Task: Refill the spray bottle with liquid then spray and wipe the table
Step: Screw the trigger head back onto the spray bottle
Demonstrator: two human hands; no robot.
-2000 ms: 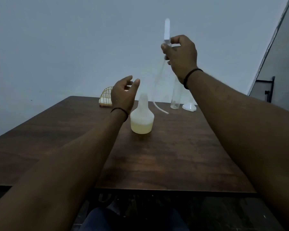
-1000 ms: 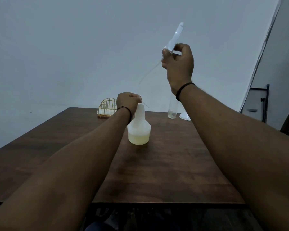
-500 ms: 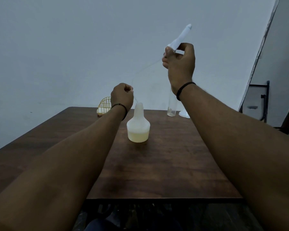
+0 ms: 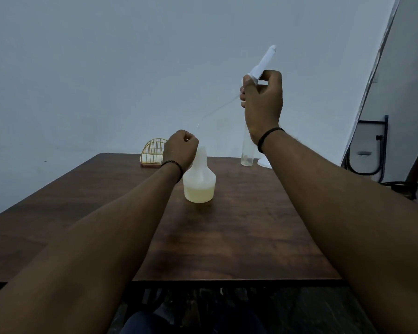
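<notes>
A white spray bottle body (image 4: 199, 182), open at the neck and part full of pale yellow liquid, stands on the dark wooden table (image 4: 227, 232). My right hand (image 4: 262, 102) grips the white spray head (image 4: 263, 62) high above the table, tilted up to the right. Its thin clear dip tube (image 4: 215, 112) curves down to the left. My left hand (image 4: 180, 148) pinches the tube's lower end just beside the bottle's neck.
A tall clear cylinder (image 4: 247, 150) and a white funnel (image 4: 264, 162) stand at the table's far right. A gold wire holder with white cloths (image 4: 153, 153) sits at the far edge, left of the bottle. A dark chair (image 4: 369, 150) is by the right wall.
My left hand closed on the tube's end and has come down next to the bottle's neck. My right hand tilted the spray head further right and stays raised.
</notes>
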